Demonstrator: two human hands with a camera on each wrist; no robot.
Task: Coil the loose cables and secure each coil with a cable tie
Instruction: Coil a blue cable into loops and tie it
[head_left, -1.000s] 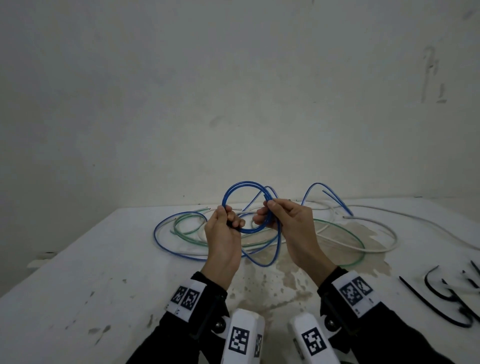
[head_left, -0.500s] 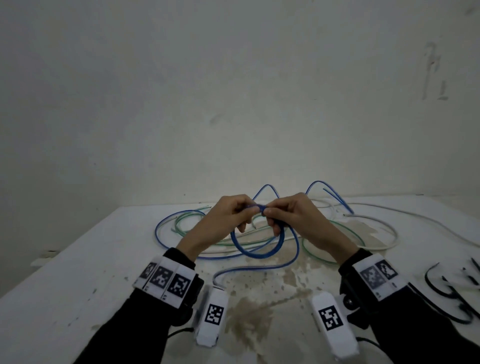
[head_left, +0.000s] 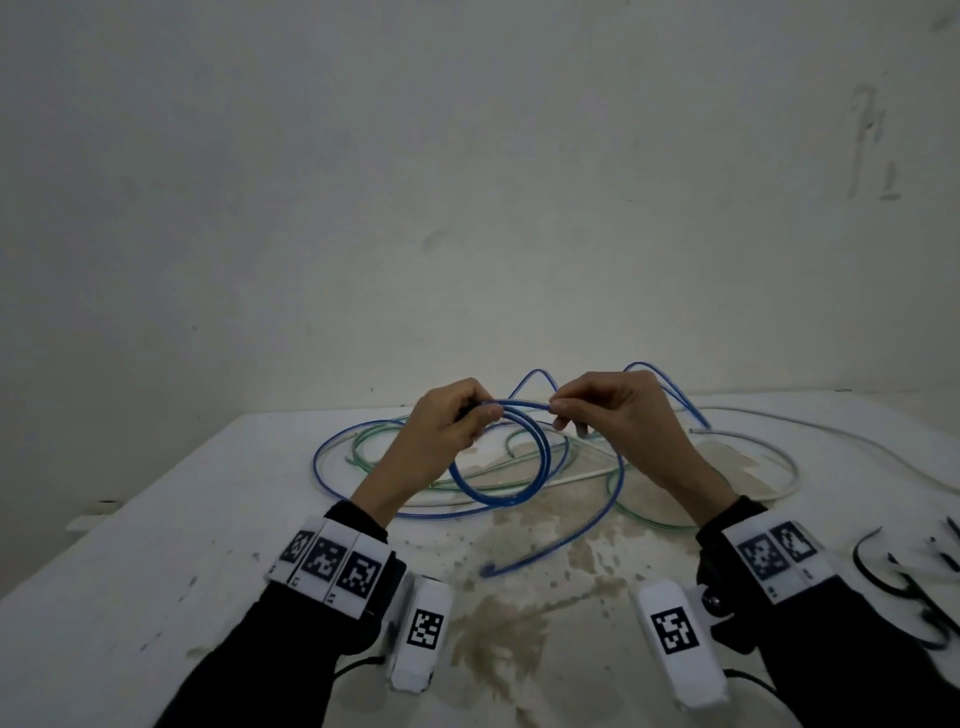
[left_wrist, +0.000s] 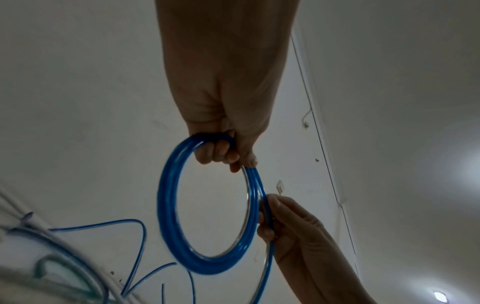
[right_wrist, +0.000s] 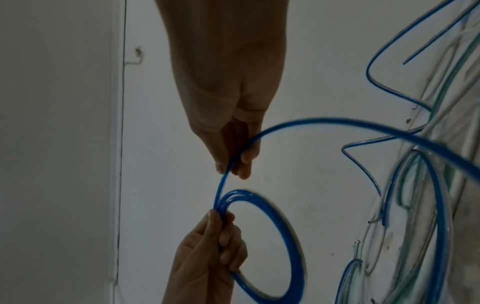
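A blue cable (head_left: 540, 457) hangs as a small coil of several turns above the white table (head_left: 156, 545). My left hand (head_left: 457, 415) grips the top of the coil (left_wrist: 168, 205), fingers curled round the turns. My right hand (head_left: 587, 410) pinches the single blue strand (right_wrist: 226, 176) a short way to the right of the coil. From there the loose blue tail (head_left: 597, 530) curves down onto the table and ends near the front. Green (head_left: 363, 457) and white (head_left: 779, 467) cables lie loose behind the hands. Black cable ties (head_left: 904, 577) lie at the right edge.
A bare pale wall (head_left: 467, 182) rises close behind the table. Brown stains (head_left: 519, 545) mark the table's middle, between my forearms. The loose cables spread across the back half, with more blue loops (head_left: 660, 384) arching up behind my right hand.
The coil has swung from standing above my hands to hanging below them. My hands have drawn a little apart, the right one now pinching the strand to the right of the coil.
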